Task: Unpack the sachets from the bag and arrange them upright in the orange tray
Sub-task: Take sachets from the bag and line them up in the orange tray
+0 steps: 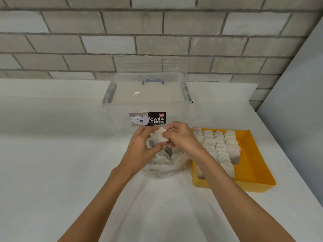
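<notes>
Rows of sachets [218, 145] stand upright in the orange tray [251, 154] on the right; just left, over the open bag [162, 171], the left hand [141, 145] and right hand [180, 137] together pinch one white sachet [161, 137]. It seems light, soft and crushable, so hold its edges gently.

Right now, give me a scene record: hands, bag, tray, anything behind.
left hand: holds a sachet above the bag
right hand: pinches the same sachet
bag: clear plastic, more sachets inside, just left of the tray
tray: orange, right part bare
rows: sachets upright in the tray's left part
box: clear, lid on, behind the bag
</notes>
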Motion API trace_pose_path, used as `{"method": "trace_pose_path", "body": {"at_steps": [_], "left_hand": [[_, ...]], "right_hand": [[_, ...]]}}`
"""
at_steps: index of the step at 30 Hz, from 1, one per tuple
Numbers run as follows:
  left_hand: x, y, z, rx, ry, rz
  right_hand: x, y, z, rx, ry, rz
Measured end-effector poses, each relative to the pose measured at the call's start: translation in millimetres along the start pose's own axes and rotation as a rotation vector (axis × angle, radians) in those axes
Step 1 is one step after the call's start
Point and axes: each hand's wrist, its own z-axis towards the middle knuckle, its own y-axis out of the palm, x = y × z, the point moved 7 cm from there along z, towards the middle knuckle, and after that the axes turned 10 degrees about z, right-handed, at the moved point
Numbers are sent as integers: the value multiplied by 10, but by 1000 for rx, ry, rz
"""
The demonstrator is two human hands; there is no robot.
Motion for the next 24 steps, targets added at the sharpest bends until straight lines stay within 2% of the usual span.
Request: {"method": "trace_pose_path", "body": {"at_steps": [2, 6, 8, 11, 15, 20, 24], "left_hand": [[104, 62, 14, -91, 1, -85], [202, 47, 47, -59, -87, -303], [243, 76, 44, -98, -134, -478], [252, 133, 24, -175, -260, -685], [249, 136, 55, -204, -306, -698], [382, 98, 122, -224, -246, -681], [507, 98, 194, -233, -196, -675]], "right_hand": [[-106, -52, -84, -17, -6, 51], [-246, -153, -205, -77, -40, 118], [-280, -207, -229, -95, -51, 134], [-325, -358, -248, -31, -81, 122], [-366, -532, -278, 48, -178, 40], [-530, -547, -374, 24, -394, -221], [-614, -619, -420, 55, -461, -256]]}}
